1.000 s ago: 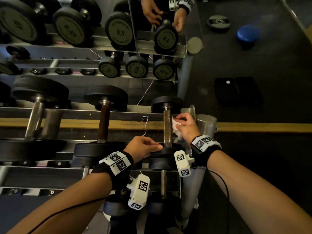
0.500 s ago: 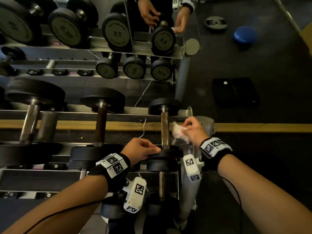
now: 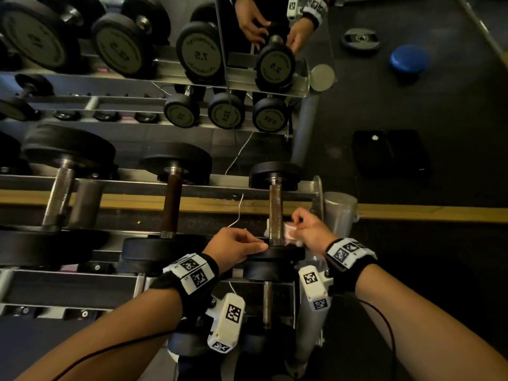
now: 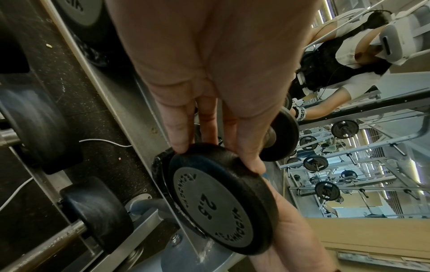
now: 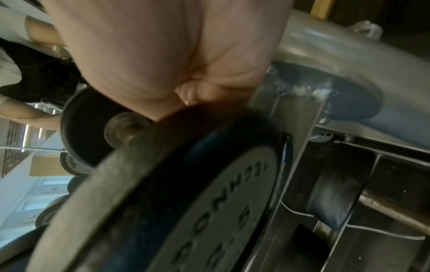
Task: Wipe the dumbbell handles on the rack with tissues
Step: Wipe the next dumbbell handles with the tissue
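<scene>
A small black dumbbell with a rusty handle (image 3: pixel 275 213) lies at the right end of the rack's top tier (image 3: pixel 132 185). My left hand (image 3: pixel 236 247) grips the rim of its near plate (image 3: pixel 277 253), fingers and thumb curled over the edge (image 4: pixel 218 176). My right hand (image 3: pixel 308 229) pinches a white tissue (image 3: pixel 290 232) against the low part of the handle, just above that plate. In the right wrist view the plate (image 5: pixel 186 211) fills the frame and the tissue is hidden behind the palm.
Two larger dumbbells (image 3: pixel 171 193) (image 3: pixel 61 193) lie to the left on the same tier. A smaller dumbbell (image 3: pixel 266 303) sits on the tier below. A mirror behind reflects the rack. The rack's grey post (image 3: pixel 339 213) stands right of my right hand. Black mats (image 3: pixel 390 155) lie on the floor.
My right hand with the tissue has slid down the handle toward the near plate. The left hand has kept its hold on the plate.
</scene>
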`<state>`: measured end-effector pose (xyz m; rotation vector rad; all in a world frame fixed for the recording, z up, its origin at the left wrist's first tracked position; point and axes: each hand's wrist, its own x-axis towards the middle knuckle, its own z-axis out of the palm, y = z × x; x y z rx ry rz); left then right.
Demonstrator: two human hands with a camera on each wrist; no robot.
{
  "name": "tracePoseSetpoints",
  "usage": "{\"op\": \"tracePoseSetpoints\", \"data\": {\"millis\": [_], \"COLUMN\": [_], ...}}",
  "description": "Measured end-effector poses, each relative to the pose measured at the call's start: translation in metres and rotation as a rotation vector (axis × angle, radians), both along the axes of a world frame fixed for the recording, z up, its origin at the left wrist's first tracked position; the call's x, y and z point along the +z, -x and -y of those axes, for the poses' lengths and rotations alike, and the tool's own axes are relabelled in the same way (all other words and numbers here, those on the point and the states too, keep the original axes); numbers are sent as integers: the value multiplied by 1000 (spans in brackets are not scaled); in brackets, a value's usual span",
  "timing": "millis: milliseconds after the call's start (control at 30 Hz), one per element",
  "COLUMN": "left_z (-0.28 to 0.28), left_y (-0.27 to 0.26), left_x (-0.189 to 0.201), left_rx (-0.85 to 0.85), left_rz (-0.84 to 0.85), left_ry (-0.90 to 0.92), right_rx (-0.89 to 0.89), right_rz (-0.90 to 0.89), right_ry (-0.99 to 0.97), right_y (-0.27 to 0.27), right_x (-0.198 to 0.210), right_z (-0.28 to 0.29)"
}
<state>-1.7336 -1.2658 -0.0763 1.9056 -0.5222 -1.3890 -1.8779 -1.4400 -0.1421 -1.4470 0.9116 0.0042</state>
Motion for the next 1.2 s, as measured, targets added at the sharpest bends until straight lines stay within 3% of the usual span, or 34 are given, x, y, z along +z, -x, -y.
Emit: {"op": "tracePoseSetpoints", "data": {"millis": [167,267,367,467,967,1067,1200], "left_z": [-1,-1,-1,-2,-6,-4,6], "left_y": [1,2,3,2,3,3,8], "left_x": [1,-1,-2,-3,-1,3,17], "left_rx": [-16,-21,-4,5,-15,-47,0], "left_rz": [16,32,32,36,-32,-1,122], "left_ry": [-2,-5,-2,-4,-53,-45,117], "right_rx": [84,-89,-221,-222,213,90,-202], "right_rz": [-56,-65,86,111,-121,-39,126], "right_ry": [-37,153,76,33,-1,-87,-94], "right_y": [7,-4,-23,-29,18,24,13], "right_x": [0,2,4,5,40,54,68], "right_z": [21,25,21,12,3,6,-14]}}
